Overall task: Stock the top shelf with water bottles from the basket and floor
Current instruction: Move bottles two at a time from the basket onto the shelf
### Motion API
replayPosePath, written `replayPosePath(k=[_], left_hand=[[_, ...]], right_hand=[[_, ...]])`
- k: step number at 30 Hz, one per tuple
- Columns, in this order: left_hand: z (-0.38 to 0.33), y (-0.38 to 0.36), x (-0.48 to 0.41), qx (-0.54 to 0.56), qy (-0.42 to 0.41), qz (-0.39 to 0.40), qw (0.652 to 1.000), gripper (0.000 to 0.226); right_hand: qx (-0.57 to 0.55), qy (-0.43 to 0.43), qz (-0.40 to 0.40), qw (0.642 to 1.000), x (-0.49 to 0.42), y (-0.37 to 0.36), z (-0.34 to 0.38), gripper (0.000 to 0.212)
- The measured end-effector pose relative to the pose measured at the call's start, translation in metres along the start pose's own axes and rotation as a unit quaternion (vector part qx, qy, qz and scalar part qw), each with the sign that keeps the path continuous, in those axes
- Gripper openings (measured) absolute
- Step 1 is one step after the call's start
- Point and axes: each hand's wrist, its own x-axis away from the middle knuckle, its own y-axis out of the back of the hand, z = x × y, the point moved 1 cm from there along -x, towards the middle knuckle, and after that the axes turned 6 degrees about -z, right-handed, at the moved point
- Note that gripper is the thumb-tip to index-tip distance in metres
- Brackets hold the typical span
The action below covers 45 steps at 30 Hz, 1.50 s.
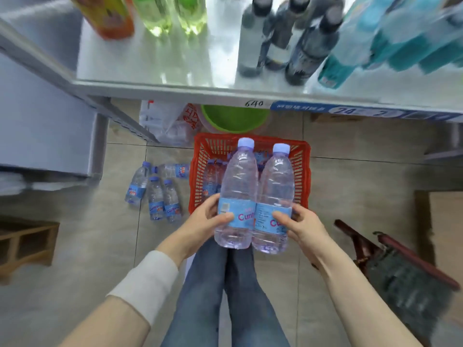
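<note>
A: Nearest to us we see our jeans and both forearms, the left one in a white sleeve pushed up from the wrist.

B: Our left hand is wrapped around the label of the left water bottle, thumb across the front. Our right hand grips the right water bottle the same way, its thumb pressed on the label. The two bottles touch side by side, upright, their pale caps pointing away from us.

A: Both are held above the near edge of the red basket, which sits on the tiled floor. We can make out more bottles lying inside it, though how many we cannot tell.

B: Just left of the basket, four small bottles on the floor lie loose, one crosswise above the other three.

A: Off to the right we see a broom lying on the tiles. Beyond the basket there is a green bucket and a plastic bag.

B: Farthest out, the metal shelf carries an orange bottle, green bottles, dark-capped bottles and teal bottles, all blurred. The middle of the shelf is bare.
</note>
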Motion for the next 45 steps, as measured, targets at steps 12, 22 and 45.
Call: replayPosePath(k=[12,22,45], left_hand=[[-0.125,-0.076,0.166,-0.079,-0.158,-0.023,0.984,0.036],[-0.199,-0.051,0.224,-0.118,-0.234,0.011,0.965,0.042],[-0.441,-0.070,0.294,-0.090,-0.529,-0.037,0.843,0.068]], right_hand=[[-0.040,0.147,0.033,0.988,0.184,0.017,0.138,0.035],[-0.057,0.206,0.079,0.974,0.253,-0.013,0.192,0.101],[-0.038,0.473,0.081,0.877,0.315,-0.024,0.435,0.058]])
